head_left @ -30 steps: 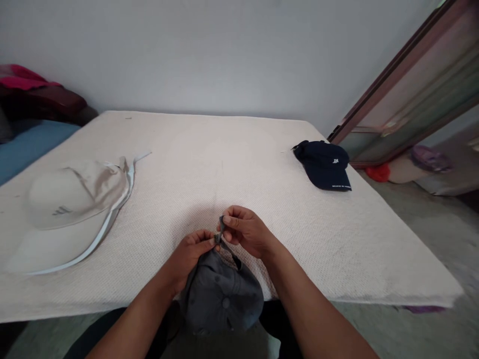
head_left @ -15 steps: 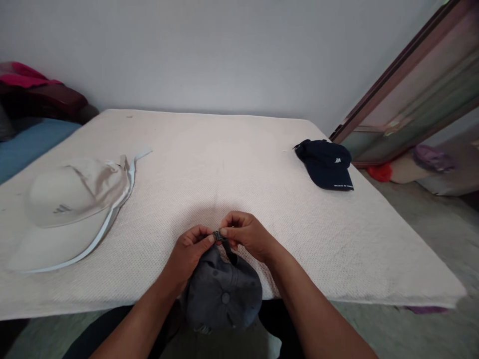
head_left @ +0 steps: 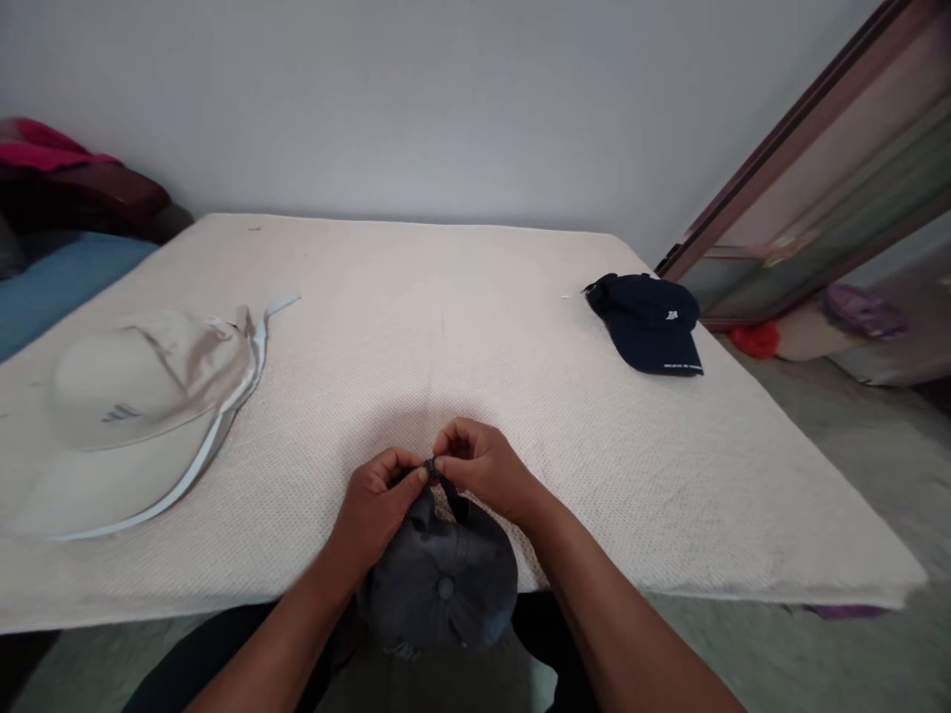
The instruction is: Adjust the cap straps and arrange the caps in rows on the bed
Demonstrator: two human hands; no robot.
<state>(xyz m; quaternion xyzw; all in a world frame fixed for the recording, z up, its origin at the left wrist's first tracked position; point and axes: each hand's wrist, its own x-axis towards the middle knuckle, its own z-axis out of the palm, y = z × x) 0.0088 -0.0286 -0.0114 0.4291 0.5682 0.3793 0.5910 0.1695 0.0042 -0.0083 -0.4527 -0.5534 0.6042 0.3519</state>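
A dark grey baseball cap (head_left: 446, 584) hangs at the near edge of the table, its crown button facing up and its strap end away from me. My left hand (head_left: 386, 495) pinches the strap's left side beside a small buckle (head_left: 430, 466). From the other side, my right hand (head_left: 479, 460) pinches the strap (head_left: 455, 500) close to the buckle. The fingertips of both hands nearly meet and cover most of the buckle, so I cannot tell whether it is fastened.
On the left lies a beige cap (head_left: 149, 396) with a pale blue brim edge. A navy cap (head_left: 650, 317) sits at the right rear. All rest on a table with a white textured cover (head_left: 461, 297), against a grey wall (head_left: 416, 109). A framed glass door (head_left: 802, 208) stands right.
The right fingertips have shifted slightly left, closer to the left thumb, and less of the buckle shows. The grey cap has barely moved; the other caps stay in place.
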